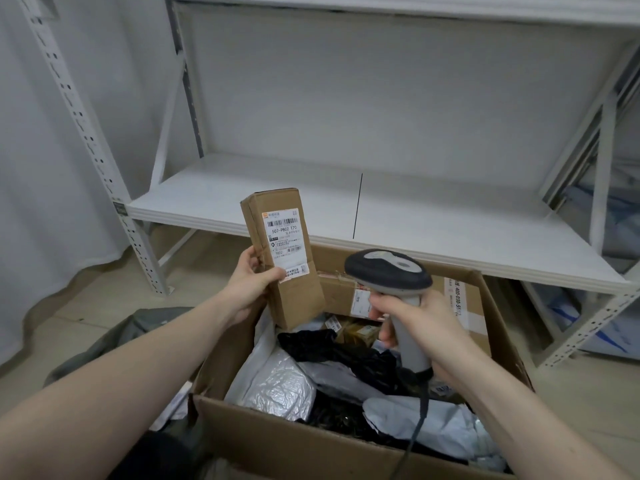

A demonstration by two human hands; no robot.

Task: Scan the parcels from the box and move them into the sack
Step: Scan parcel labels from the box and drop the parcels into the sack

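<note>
My left hand (pixel 254 277) grips a long brown cardboard parcel (pixel 282 258) upright above the box, its white shipping label facing me. My right hand (pixel 415 320) holds the grey handle of a barcode scanner (pixel 388 270), whose dark head points toward the parcel. Below both hands stands an open cardboard box (pixel 311 438) holding several parcels: silver, white and black bags and brown cartons. A dark grey-green sack (pixel 114 341) lies on the floor to the left of the box, partly hidden by my left forearm.
A white metal shelving unit (pixel 381 209) stands right behind the box, its lower shelf at about hand height. Its slotted upright (pixel 86 133) rises at the left. More bags (pixel 606 323) sit under a rack at the right. The scanner's cable (pixel 415 431) hangs over the box.
</note>
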